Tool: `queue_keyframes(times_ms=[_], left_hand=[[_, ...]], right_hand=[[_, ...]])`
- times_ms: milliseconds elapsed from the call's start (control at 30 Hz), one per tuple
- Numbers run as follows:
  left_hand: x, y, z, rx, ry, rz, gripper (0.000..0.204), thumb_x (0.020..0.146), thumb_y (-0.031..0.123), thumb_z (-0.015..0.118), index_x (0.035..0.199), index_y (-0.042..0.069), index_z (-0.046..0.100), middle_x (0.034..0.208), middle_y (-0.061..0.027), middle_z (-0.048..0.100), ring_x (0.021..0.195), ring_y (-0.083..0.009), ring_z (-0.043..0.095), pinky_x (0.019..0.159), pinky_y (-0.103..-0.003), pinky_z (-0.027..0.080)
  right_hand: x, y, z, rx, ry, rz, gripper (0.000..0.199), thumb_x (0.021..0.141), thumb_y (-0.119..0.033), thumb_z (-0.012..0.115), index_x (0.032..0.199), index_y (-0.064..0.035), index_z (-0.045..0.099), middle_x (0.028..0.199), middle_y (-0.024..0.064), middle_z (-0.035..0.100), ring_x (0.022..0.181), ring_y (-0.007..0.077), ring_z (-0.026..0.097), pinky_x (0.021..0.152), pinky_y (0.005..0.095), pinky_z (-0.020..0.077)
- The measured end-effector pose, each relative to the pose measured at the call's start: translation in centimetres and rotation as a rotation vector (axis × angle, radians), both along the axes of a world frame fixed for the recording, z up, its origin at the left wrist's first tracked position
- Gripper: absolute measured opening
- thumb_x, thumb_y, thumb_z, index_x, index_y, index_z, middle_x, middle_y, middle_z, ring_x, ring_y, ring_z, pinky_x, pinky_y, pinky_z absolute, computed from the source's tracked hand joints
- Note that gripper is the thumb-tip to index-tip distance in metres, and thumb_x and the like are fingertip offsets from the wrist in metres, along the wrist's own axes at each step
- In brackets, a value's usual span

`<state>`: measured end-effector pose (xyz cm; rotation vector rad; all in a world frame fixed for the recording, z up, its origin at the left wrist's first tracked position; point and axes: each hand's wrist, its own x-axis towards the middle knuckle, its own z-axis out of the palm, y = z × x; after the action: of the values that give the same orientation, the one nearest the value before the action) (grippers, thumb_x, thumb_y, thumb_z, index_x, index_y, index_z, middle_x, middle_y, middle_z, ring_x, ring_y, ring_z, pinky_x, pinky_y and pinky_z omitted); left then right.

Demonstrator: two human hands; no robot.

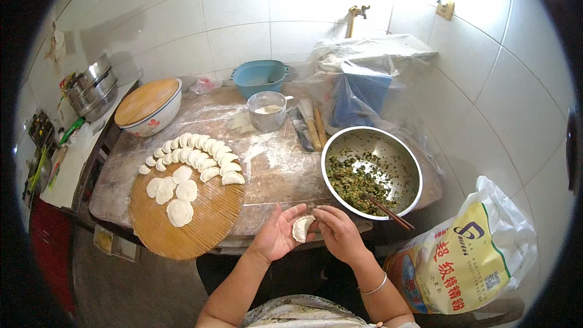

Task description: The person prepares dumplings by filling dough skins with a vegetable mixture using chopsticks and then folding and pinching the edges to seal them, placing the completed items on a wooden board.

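Note:
A folded, half-moon dumpling (302,229) lies between my hands at the table's front edge. My left hand (274,234) supports it, palm turned up and thumb stretched out. The fingers of my right hand (341,235) bend over its right side and hold its edge; their tips are partly hidden. On the round ribbed board (209,225) to the left, several finished dumplings (206,161) stand in curved rows. Flat round dough wrappers (180,212) lie in front of them. To the right, a steel bowl (398,146) holds chopped green filling (358,185), with chopsticks (392,212) resting in it.
Behind are a flour cup (267,112), a teal basin (261,79), rolling pins (313,124) and a plastic-covered blue box (361,100). A white bowl with a wooden lid (149,103) sits back left. A large flour sack (461,255) stands at the right.

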<state>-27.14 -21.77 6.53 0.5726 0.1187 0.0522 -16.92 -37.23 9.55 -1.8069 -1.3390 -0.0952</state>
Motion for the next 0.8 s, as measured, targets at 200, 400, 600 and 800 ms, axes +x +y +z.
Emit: queue_keyframes(times_ms=[200, 400, 600, 800], left_hand=[[-1.7, 2.5, -1.0, -0.242, -0.153, -0.135, 0.08, 0.09, 0.062, 0.034, 0.139, 0.0, 0.025, 0.126, -0.0203, 0.048, 0.111, -0.0296, 0.054, 0.089, -0.041, 0.047], [-5.1, 4.9, -0.9, -0.093, 0.056, 0.179, 0.071, 0.093, 0.056, 0.032, 0.135, -0.002, 0.033, 0.128, -0.0209, 0.047, 0.118, -0.032, 0.049, 0.096, -0.045, 0.042], [-7.4, 9.1, -2.9, 0.126, 0.208, 0.409, 0.067, 0.095, 0.053, 0.033, 0.134, -0.001, 0.034, 0.131, -0.0181, 0.045, 0.118, -0.0304, 0.046, 0.098, -0.042, 0.039], [-6.1, 14.5, -3.3, 0.296, 0.31, 0.554, 0.072, 0.092, 0.056, 0.038, 0.137, 0.0, 0.033, 0.137, -0.0134, 0.039, 0.118, -0.026, 0.039, 0.097, -0.039, 0.035]], right_hand=[[-0.9, 2.4, 1.3, -0.167, 0.205, 0.251, 0.049, 0.071, 0.001, 0.069, 0.117, -0.0043, 0.054, 0.13, 0.022, 0.043, 0.119, 0.0373, 0.046, 0.091, 0.0394, 0.047], [-1.6, 6.8, -1.5, -0.238, 0.388, 0.121, 0.033, 0.077, -0.01, 0.068, 0.108, -0.0045, 0.058, 0.101, 0.0188, 0.063, 0.101, 0.0308, 0.061, 0.078, 0.0376, 0.0508], [-2.7, 15.4, -5.1, -0.216, 0.374, 0.062, 0.034, 0.078, -0.016, 0.067, 0.109, -0.0035, 0.059, 0.096, 0.0214, 0.064, 0.091, 0.0347, 0.063, 0.076, 0.0397, 0.0502], [-3.1, 21.2, -6.4, -0.181, 0.252, 0.006, 0.031, 0.078, -0.015, 0.066, 0.103, 0.0011, 0.061, 0.093, 0.0214, 0.063, 0.084, 0.0372, 0.061, 0.072, 0.0405, 0.0487]])
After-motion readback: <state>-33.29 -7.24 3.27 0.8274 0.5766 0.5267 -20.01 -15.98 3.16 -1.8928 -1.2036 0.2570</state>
